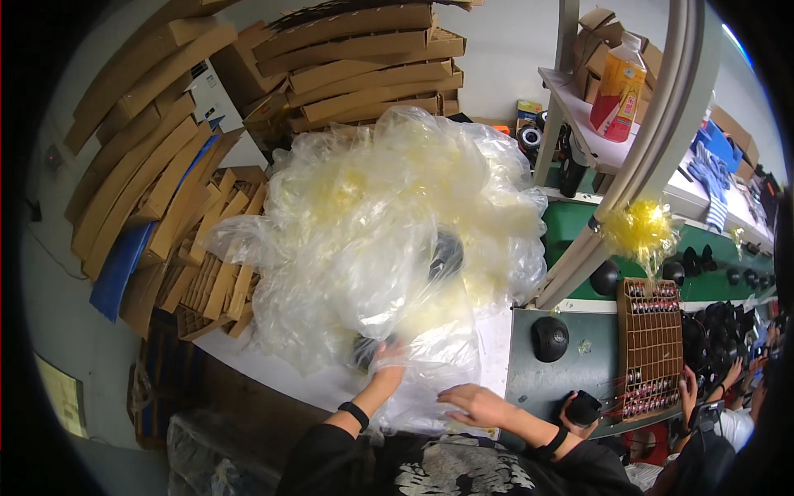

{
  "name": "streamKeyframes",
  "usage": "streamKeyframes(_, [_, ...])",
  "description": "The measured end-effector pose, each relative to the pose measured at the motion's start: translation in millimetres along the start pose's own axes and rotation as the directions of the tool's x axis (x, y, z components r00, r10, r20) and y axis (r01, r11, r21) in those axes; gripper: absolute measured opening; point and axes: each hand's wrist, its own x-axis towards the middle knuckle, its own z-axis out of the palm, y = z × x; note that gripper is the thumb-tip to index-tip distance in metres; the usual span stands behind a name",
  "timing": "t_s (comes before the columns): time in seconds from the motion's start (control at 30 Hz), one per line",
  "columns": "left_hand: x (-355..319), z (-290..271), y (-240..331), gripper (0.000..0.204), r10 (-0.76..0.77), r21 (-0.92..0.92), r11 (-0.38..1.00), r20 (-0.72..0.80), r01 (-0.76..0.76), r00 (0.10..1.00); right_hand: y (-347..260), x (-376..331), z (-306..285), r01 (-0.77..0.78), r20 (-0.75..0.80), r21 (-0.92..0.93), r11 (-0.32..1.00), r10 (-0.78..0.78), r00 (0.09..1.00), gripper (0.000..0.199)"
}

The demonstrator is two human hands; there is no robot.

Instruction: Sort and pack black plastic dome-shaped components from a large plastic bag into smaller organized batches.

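Observation:
A big heap of clear plastic bags (331,248) with a yellowish tint covers most of the white table (496,331). My left hand (389,357) reaches in under the clear film at the near side of the heap. Against its fingers lies a dark rounded object (364,350), seen through the plastic; the film blurs the fingers, so their grip is unclear. To the right, my right hand (475,405) has its fingers stretched out by the near edge of the plastic and holds nothing. Deeper in the heap another dark rounded object (447,253) shows through the film.
Stacked cardboard trays (364,66) stand behind and left of the table. At right, a green bench (571,227) carries black rounded housings (550,339) and a divided cardboard tray (649,347) of small parts. A post (616,198) rises between. Co-workers' hands (579,413) work at the bench.

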Motion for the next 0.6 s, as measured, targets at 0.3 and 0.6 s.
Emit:
streamKeyframes(0.3, [-83,-77,-36,0.037,-0.139,-0.932,0.215,-0.326,-0.293,0.935,47,18,39,-0.536,-0.059,0.113,0.837,0.544,0.837,0.058])
streamKeyframes(0.6, [-118,-89,-56,0.05,-0.3,-0.602,-0.698,-0.246,-0.388,0.922,46,62,32,-0.63,0.214,0.703,0.331,0.746,0.631,0.069])
